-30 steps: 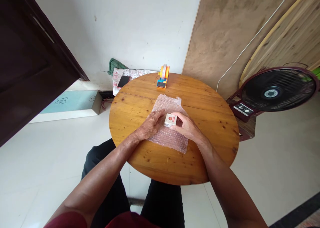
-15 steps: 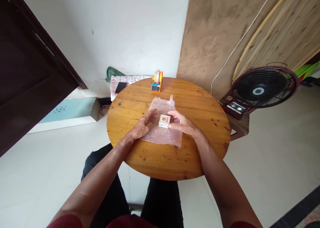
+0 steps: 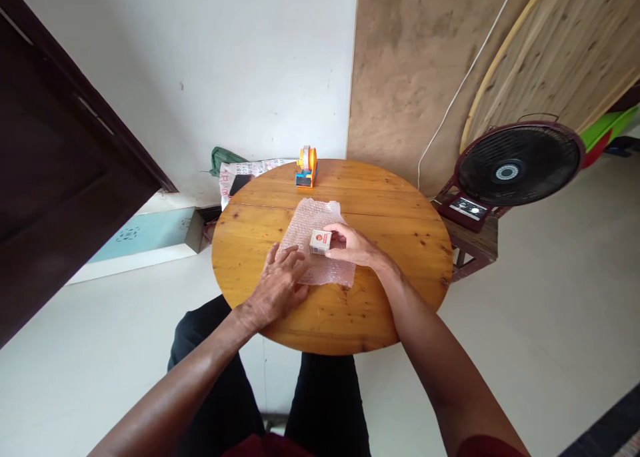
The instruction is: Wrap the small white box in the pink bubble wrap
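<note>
**Pinching a small box (image 3: 320,241) on bubble wrap (image 3: 310,215)**

Since half a second ago, the left hand (image 3: 277,285) has been drawn back from beside the small box to the near left edge of the bubble wrap, where it is laid flat with fingers spread. The small box is kept pinched between thumb and fingers of the right hand (image 3: 351,245), resting on the middle of the sheet. An orange tape dispenser (image 3: 306,167) is seen at the far rim of the round wooden desk (image 3: 400,230), well apart. A dark fan (image 3: 517,167) is set to the right, a dark door (image 3: 50,177) to the left, above a pale floor.
</note>
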`<state>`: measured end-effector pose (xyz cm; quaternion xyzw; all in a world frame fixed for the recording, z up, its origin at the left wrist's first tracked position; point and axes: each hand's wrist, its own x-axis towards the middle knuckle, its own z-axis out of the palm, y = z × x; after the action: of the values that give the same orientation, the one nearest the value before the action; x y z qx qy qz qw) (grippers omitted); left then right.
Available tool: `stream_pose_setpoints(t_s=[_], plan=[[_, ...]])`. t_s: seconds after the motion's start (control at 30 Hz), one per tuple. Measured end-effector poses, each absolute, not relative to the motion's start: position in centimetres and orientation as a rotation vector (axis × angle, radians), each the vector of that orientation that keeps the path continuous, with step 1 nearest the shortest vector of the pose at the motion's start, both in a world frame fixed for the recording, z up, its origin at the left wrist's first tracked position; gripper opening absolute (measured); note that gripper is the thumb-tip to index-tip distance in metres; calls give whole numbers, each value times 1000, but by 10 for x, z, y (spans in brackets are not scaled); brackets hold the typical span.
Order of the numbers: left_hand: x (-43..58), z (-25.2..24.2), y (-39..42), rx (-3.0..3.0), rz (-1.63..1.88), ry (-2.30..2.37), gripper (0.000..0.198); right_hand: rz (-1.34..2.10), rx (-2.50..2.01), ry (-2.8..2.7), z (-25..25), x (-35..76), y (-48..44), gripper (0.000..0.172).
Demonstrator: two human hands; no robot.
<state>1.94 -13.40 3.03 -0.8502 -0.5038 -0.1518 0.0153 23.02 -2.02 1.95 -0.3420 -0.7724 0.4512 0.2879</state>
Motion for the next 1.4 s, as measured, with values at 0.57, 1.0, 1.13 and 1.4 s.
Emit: stream_pose_setpoints(t_s=[0.57,1.0,1.13,1.4], plan=[[26,36,-98,-2595,-800,-1553,16,1222,-967,-2003,22,227,-20,42],[27,50,-26,-2966,-984,-2016,25,1294,-1035,-1853,36,251,-14,38],[27,48,-25,-2959,-1154,-2180,26,1240,-1173,-1806,27,245,-12,25],[30,53,-29,-3080,-1120,-2277,24,1270,-1247,-1905,33,249,-15,13]])
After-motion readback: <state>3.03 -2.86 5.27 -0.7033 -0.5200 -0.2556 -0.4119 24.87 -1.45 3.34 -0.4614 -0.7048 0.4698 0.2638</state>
